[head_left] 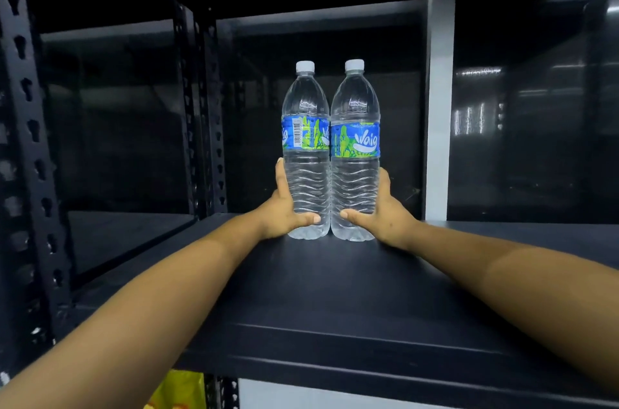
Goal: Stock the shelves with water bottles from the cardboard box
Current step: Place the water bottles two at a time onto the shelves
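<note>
Now gripping low: left hand [284, 207] on left water bottle [306, 154], right hand [385, 211] on right water bottle [355, 154], on shelf [335, 291]. Probably full, heavy, slippery; best held low.

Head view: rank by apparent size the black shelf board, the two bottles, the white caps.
1. Black metal shelf board.
2. Left clear plastic water bottle and right clear plastic water bottle: alike.
3. Their white caps: alike.

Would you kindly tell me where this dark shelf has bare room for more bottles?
The black shelf board is bare left of the left clear water bottle, towards the perforated black upright, and right of the right clear water bottle. The front stays crossed by both forearms; left hand and right hand grip the bottles.
</note>
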Demonstrator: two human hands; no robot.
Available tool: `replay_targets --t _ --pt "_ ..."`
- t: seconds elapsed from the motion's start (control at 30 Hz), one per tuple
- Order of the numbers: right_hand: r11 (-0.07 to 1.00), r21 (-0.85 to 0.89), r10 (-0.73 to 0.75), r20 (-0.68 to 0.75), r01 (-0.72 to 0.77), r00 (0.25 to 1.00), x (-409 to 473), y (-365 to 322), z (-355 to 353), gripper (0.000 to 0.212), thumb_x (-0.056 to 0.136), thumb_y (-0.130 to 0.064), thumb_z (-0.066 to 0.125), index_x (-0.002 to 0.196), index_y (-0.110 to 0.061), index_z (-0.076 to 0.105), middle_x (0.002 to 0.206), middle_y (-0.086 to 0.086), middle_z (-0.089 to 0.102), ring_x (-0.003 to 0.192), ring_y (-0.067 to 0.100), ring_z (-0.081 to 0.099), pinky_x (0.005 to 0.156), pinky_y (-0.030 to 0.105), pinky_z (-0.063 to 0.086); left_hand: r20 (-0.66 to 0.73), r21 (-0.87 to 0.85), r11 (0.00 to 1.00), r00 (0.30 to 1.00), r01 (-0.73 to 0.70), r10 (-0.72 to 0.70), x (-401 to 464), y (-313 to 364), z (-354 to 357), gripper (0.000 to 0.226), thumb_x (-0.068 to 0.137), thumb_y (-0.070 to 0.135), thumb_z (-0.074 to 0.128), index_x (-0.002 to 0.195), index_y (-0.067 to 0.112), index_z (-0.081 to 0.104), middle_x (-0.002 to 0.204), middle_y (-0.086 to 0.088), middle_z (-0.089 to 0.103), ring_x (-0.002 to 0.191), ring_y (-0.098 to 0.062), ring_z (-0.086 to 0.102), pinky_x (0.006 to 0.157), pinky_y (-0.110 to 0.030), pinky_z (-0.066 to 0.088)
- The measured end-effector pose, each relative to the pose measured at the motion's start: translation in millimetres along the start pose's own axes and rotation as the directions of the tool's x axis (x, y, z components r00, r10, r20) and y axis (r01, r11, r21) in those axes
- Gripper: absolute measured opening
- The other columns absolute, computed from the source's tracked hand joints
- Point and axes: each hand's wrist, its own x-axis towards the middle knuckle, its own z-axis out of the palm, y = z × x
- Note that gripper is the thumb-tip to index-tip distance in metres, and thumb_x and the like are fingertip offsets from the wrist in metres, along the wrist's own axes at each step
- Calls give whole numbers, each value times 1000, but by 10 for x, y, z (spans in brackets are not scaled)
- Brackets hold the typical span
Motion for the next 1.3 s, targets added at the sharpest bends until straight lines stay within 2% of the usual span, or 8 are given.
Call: replay_targets --t 0.1,0.2,0.4,0.53,0.67,0.97,1.03,1.3 --pt "1000 -3 6 -8 -6 1000 91 62 17 91 83 -29 77 143 -27 8 124 -13 53 108 3 55 92 22 39 -7 -3 1000 1000 2 -2 112 -63 2 138 62 62 74 105 53 -57 163 0 5 146 -16 22 120 -45 25" --pt "1000 -1 18 -8 -18 1000 174 124 26 92 82 -32 77 142 -32 8 125 -14 53 109 4 56 94 24 41 3 10 1000 1000 -17 17 219 -122 -4 140 75 47 77 114 42 -58 163 0 2 148 -17 18 121 -45 22" --pt "999 0 32 -23 -32 999 323 223 60 96 82 -32 78 145 -30 6 127 -12 53 110 6 57 93 23 40 3 32 999 1000 -11 11 364 -147 -8 141 81 35 78 122 30 -57 163 2 -3 148 -16 14 121 -44 20" --pt "999 9 40 -33 -40 999 401 278 80 96 81 -32 78 146 -34 6 126 -14 53 108 6 57 93 24 41 2 29 1000 1000 3 -3 434 -193 -14 144 75 44 79 122 34 -57 163 1 1 147 -18 19 120 -46 22" --pt "999 17 38 -44 -38 998 459 318 91 95 81 -29 78 145 -32 8 126 -12 54 108 6 58 91 23 41 0 14 1000 1000 14 -14 478 -214 -3 141 81 36 78 125 30 -56 163 -2 9 146 -18 23 120 -43 23" --pt "999 14 39 -48 -39 998 459 318 109 92 82 -31 77 144 -36 9 119 -18 54 107 5 59 93 25 42 -41 -54 998 999 -13 11 423 -236 24 141 76 40 79 128 35 -52 161 0 14 143 -16 28 119 -45 27" --pt "999 17 43 -44 -42 998 451 310 110 93 82 -31 77 144 -36 9 118 -20 53 107 4 58 93 24 42 -51 -71 997 999 -15 12 406 -217 36 140 79 35 79 131 33 -51 161 1 16 143 -16 29 119 -44 27" --pt "995 -16 93 -57 -94 994 421 243 126 93 81 -33 77 145 -29 10 123 -12 53 108 11 57 91 26 40 -100 -105 994 995 -15 4 354 -173 61 137 79 32 80 140 28 -42 160 3 21 142 -14 31 119 -40 27"
